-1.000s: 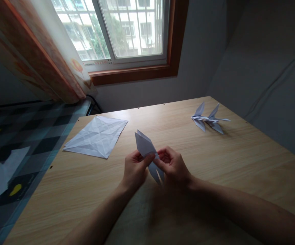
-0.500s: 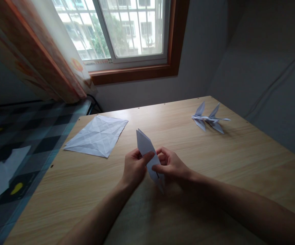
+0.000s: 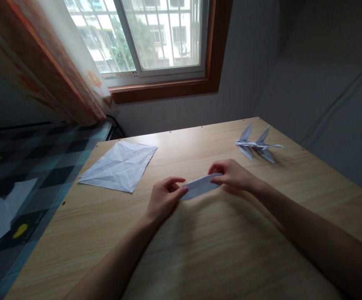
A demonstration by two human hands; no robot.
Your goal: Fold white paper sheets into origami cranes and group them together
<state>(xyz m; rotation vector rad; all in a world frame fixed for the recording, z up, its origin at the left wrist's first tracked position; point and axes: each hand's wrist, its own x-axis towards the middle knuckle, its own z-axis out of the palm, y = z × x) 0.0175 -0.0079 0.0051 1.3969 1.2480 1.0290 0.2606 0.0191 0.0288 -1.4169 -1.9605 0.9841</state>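
Long narrow folded piece of white paper (image 3: 199,186) stretched sideways in the middle of the light wooden table (image 3: 199,258), right end a touch farther than the left. Held low, right at the table top; contact with the wood impossible to tell.

Left hand (image 3: 164,199) at the paper's left tip, thumb and forefinger closed on it in a pinch, other fingers curled under. Right hand (image 3: 232,174) at the right tip, fingertips pressed together on the paper, palm down, knuckles arched. Both forearms reaching in from the near edge, spread wide apart.

Over to the far left, a creased square sheet of white paper (image 3: 118,166) lying flat and unfolded near the table's left edge, well apart from the hands. Far right, a finished white paper model with pointed wings (image 3: 256,146) standing alone. Beyond the table, a wood-framed window (image 3: 162,37) and an orange patterned curtain (image 3: 52,71); left of the table, a dark checked cloth (image 3: 27,166).
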